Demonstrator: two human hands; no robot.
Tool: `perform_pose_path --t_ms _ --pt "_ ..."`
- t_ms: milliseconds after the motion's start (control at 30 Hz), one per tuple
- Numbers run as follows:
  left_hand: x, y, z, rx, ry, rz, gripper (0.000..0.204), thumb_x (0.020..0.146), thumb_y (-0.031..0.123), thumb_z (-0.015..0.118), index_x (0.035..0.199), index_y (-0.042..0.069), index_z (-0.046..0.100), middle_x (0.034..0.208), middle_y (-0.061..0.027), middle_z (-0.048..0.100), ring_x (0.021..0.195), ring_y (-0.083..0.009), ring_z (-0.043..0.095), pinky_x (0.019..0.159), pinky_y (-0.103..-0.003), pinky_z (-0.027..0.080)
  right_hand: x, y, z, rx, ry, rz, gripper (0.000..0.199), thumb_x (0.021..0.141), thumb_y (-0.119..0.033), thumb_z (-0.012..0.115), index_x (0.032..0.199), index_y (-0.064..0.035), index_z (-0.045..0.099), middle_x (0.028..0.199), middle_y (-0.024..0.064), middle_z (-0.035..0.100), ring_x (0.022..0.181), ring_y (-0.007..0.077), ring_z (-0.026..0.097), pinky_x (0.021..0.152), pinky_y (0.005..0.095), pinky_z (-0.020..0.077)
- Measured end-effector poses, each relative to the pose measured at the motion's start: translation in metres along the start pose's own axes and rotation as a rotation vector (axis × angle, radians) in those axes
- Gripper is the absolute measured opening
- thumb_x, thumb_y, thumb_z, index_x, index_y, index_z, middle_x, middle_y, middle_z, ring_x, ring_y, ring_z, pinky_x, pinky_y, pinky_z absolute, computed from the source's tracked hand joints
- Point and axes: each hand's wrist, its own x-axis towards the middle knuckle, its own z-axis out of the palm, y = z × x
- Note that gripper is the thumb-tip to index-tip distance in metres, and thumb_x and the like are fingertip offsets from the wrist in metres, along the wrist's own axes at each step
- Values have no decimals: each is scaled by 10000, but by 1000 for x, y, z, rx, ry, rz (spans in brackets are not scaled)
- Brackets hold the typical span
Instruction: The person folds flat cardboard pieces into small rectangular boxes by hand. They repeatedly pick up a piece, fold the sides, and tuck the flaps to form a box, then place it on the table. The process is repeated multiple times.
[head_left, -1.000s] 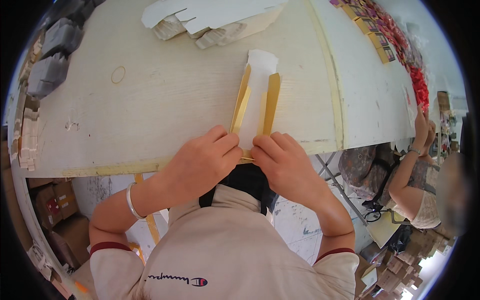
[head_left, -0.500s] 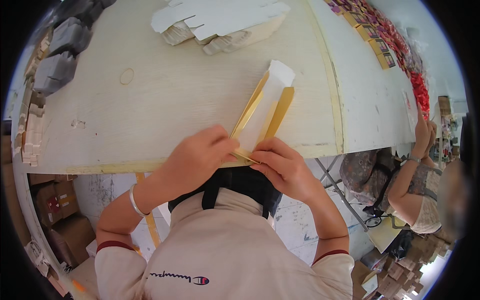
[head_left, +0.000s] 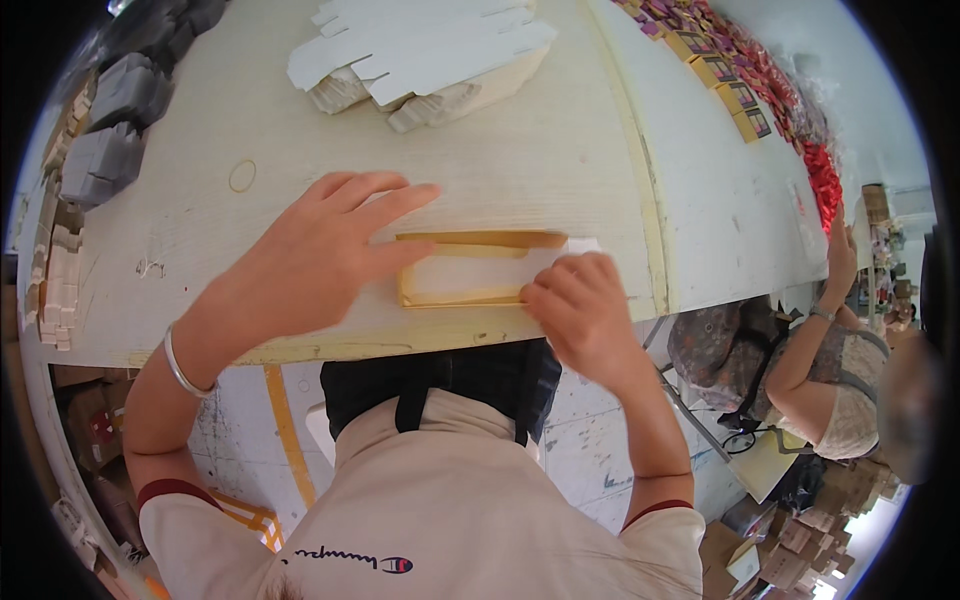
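A long, shallow cardboard box, gold on its walls and white inside, lies sideways near the table's front edge. Its left end wall stands up, while a white flap sticks out past the right end. My left hand is at the left end with fingers spread, one fingertip reaching over the end wall. At the right end, my right hand has its fingers curled over the near wall and pinches the box there.
Flat white box blanks are stacked at the far side of the table. A rubber band lies to the left. Grey trays line the left edge. Gold boxes and red packets lie far right, near another person's hand.
The box has turned from pointing away from me to lying sideways. My left hand has let go of the near end and opened; my right hand has shifted to the right end.
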Motion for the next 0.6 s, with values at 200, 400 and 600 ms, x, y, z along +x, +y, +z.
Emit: perform_pose_path --t_ms 200,400,600 --pt "-6 66 34 -89 111 -217 246 719 111 685 963 75 677 1012 -57 647 770 -223 589 696 -316 490 17 -40 9 456 57 72 316 673 14 658 985 -8 624 929 108 611 900 272 571 762 369 446" --pt "-38 60 48 -276 258 -295 282 666 133 728 933 106 643 1061 -61 606 842 -222 591 740 -357 489 10 -16 -4 314 11 -43 532 695 59 676 1180 -159 669 1397 182 440 1020 303 580 802 372 488" --pt "-37 53 31 -322 101 -260 280 648 163 783 884 99 648 1132 -63 595 837 -233 585 775 -386 489 24 -14 -5 360 -203 -175 485 695 -38 722 1169 -127 669 1424 190 398 1047 317 596 849 370 529"
